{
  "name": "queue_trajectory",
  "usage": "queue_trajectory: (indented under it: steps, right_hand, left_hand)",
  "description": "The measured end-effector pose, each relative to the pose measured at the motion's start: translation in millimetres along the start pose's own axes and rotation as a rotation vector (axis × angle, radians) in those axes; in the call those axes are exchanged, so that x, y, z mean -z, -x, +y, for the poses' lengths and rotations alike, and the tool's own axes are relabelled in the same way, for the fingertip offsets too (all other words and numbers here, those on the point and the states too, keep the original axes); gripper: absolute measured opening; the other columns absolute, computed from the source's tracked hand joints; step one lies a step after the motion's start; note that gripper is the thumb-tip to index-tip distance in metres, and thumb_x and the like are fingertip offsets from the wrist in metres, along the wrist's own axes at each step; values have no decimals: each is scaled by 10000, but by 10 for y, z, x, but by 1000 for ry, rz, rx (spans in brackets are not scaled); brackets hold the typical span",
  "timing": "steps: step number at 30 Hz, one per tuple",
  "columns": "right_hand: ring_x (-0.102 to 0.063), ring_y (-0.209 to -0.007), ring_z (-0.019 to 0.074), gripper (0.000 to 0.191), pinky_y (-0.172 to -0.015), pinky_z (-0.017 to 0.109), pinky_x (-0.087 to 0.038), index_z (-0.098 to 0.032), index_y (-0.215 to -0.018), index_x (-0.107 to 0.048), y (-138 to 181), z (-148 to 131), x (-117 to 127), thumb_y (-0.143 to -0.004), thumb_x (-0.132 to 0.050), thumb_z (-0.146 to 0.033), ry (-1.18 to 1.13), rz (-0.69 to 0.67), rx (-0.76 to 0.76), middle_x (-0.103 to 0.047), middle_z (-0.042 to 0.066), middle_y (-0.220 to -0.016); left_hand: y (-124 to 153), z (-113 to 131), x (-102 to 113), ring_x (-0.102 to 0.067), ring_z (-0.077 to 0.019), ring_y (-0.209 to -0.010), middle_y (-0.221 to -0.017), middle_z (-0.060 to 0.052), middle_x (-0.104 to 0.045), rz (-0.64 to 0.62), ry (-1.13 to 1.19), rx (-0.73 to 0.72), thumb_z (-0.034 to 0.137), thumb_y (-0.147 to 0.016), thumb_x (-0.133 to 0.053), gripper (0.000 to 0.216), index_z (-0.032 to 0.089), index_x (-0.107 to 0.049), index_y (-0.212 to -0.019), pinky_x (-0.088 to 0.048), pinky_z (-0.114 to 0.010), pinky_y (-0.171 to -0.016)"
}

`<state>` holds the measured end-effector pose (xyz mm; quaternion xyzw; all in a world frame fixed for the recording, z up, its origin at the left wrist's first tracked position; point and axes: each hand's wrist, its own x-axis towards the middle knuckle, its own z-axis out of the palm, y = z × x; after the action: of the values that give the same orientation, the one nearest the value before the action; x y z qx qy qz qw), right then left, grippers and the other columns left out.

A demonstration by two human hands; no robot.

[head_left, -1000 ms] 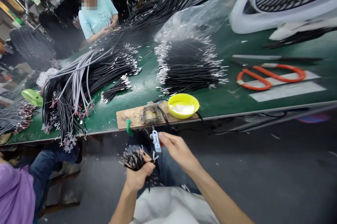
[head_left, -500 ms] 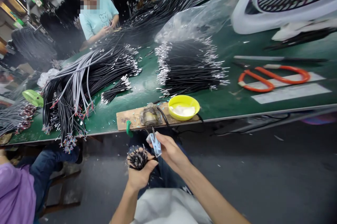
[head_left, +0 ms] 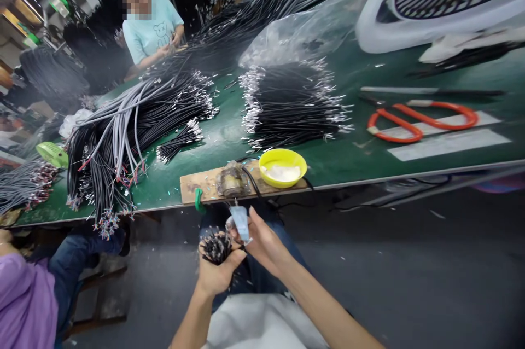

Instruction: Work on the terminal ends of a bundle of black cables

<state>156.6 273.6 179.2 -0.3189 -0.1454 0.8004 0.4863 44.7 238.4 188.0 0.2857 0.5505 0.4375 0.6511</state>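
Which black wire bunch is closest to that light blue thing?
The bunch gripped by the left hand, beside the light blue thing in the right hand. The small bunch and wide stack lie farther away, on the green table.

Black wire bundle [head_left: 216, 246] near blue tool [head_left: 240, 221]

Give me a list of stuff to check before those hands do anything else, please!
1. Left hand gripping the bundle of thin black cables: ok.
2. Small, flat, light-blue tool firmly held by the right hand: cannot tell; the grip is unclear.
3. Pale cable ends lined up evenly: cannot tell, too blurry.
4. Shallow, round, yellow bowl upright on the brown wooden board: ok.
5. Orange-handled metal scissors lying away from both hands: ok.
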Motion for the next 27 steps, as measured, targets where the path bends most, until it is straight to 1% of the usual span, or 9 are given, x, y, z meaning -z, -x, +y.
queue_trajectory:
  steps: [4, 7, 9, 11, 14, 17, 20, 23, 27]
  right_hand:
    - [-486, -510, 119, 441, -515, 251, -386, -183, -565, -639, 33, 81, 154, -511, -713, -615, 0, 49, 1, -570, -9, -514]
    - [-471, -533, 113, 403, -532, 247, -369, -176, -595, -638, 119, 129, 273, -530, -736, -563, 90, 76, 40, -566, -14, -542]
    - [-440, -525, 102, 389, -531, 244, -350, -165, -580, -629, 200, 144, 324, -563, -729, -541, 185, 46, 64, -543, -18, -532]
    - [-421, -517, 96, 386, -525, 242, -334, -159, -601, -630, 278, 147, 349, -587, -717, -535, 276, 7, 64, -529, -23, -523]
    - [-427, -519, 99, 397, -523, 241, -331, -161, -681, -631, 344, 145, 354, -577, -719, -534, 389, -39, 58, -533, -28, -528]
    - [-435, -531, 105, 377, -531, 242, -346, -172, -656, -589, 330, 153, 351, -581, -711, -521, 487, -21, 95, -503, -40, -534]
    - [-438, -545, 115, 341, -535, 248, -359, -180, -607, -546, 270, 187, 365, -609, -674, -497, 612, 49, 143, -476, -39, -546]
    - [-451, -537, 130, 306, -532, 264, -370, -186, -580, -530, 216, 256, 403, -636, -616, -474, 758, 101, 197, -479, -26, -541]
    - [-465, -551, 151, 269, -549, 283, -386, -193, -630, -540, 205, 315, 443, -678, -540, -458, 858, 246, 303, -497, -6, -570]
  left_hand:
    - [22, -106, 83, -537, -183, -690, -637, -22, -589, -48, -29, -74, 277, -534, -793, 222, 138, -621, -536, -458, -304, -663]
    - [48, -254, 154, -506, -114, -558, -568, 25, -540, -95, -23, -72, 290, -617, -747, 221, 135, -589, -607, -439, -260, -562]
    - [57, -365, 194, -433, -65, -449, -509, 66, -480, -137, -8, -45, 287, -694, -692, 205, 129, -565, -660, -399, -219, -483]
    - [55, -465, 221, -373, -42, -391, -483, 83, -442, -177, 12, -5, 286, -760, -632, 205, 124, -542, -673, -355, -190, -424]
    - [44, -569, 236, -353, -31, -376, -523, 70, -470, -196, 51, 49, 302, -797, -589, 205, 119, -540, -718, -320, -174, -382]
    - [54, -614, 230, -366, -30, -389, -586, 51, -512, -163, 104, 80, 308, -765, -619, 215, 122, -548, -848, -309, -173, -377]
    - [94, -619, 217, -391, -35, -424, -645, 30, -537, -114, 166, 97, 296, -671, -693, 334, 132, -541, -918, -307, -181, -402]
    - [141, -605, 197, -384, -26, -427, -687, -1, -561, -78, 215, 118, 278, -559, -748, 370, 129, -559, -840, -278, -197, -416]
    - [177, -567, 157, -345, -21, -392, -556, 2, -521, -43, 225, 163, 246, -486, -754, 272, 107, -572, -632, -219, -204, -402]
